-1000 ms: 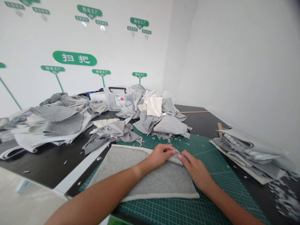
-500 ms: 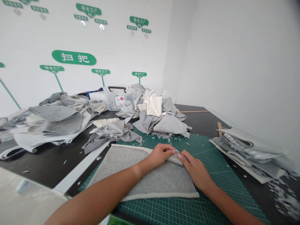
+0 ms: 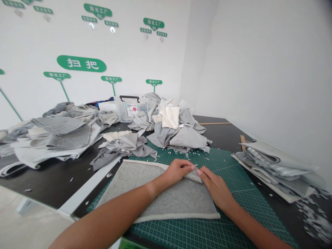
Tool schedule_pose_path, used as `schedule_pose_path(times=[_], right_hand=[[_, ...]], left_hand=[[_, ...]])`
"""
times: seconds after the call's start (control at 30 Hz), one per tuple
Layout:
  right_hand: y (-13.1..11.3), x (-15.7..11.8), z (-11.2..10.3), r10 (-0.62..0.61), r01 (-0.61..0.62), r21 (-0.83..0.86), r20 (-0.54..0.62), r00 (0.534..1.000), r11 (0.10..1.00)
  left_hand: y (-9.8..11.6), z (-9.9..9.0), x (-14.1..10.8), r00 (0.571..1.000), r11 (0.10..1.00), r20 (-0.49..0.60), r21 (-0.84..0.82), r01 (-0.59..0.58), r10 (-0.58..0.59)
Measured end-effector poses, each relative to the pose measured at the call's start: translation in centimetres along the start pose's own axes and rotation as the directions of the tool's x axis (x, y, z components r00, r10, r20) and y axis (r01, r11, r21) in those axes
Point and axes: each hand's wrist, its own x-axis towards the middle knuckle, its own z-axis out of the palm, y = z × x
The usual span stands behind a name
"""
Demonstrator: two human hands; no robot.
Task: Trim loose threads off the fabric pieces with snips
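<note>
Head-cam shot here: a grey jersey fabric panel (image 3: 155,195) with a cream binding along its far and near edges lies flat on a green cutting mat (image 3: 207,230), close to the near edge of a black worktop (image 3: 49,181). The panel's long axis runs roughly left to right, and its far right corner is folded up between the hands. Left hand (image 3: 176,172) comes in from the lower left, fingers curled over the fold and closed on it, thumb hidden underneath. Right hand (image 3: 215,185) comes in from the lower right, lying fairly flat with the fingers together and the tips at the fold. I can't tell if it's actually gripping anything. The fingertips of both hands nearly meet, and anything tiny between them is too small to make out. Both forearms get cut off by the bottom of the frame.

Behind the mat sits a heap of grey and cream offcuts (image 3: 173,133), partly hiding a clear plastic storage box (image 3: 129,109). More fabric (image 3: 57,135) covers the left side of the worktop, and a folded stack (image 3: 277,166) sits at the right, with loose snippets (image 3: 313,216) near the corner.
</note>
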Motion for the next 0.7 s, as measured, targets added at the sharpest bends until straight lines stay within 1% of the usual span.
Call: schedule_pose_path(times=[0.33, 0.5, 0.7], right_hand=[[-0.18, 0.01, -0.04, 0.014, -0.014, 0.038, 0.009, 1.0, 0.999], [-0.49, 0.01, 0.05, 0.026, -0.027, 0.016, 0.013, 1.0, 1.0], [-0.11, 0.01, 0.19, 0.015, -0.015, -0.006, -0.004, 1.0, 1.0]], left_hand=[[0.11, 0.0, 0.03, 1.0, 1.0, 0.004, 0.0, 0.01, -0.01], [-0.21, 0.12, 0.04, 1.0, 1.0, 0.015, 0.001, 0.019, -0.019], [-0.03, 0.17, -0.09, 0.999, 1.0, 0.027, 0.006, 0.017, -0.017]])
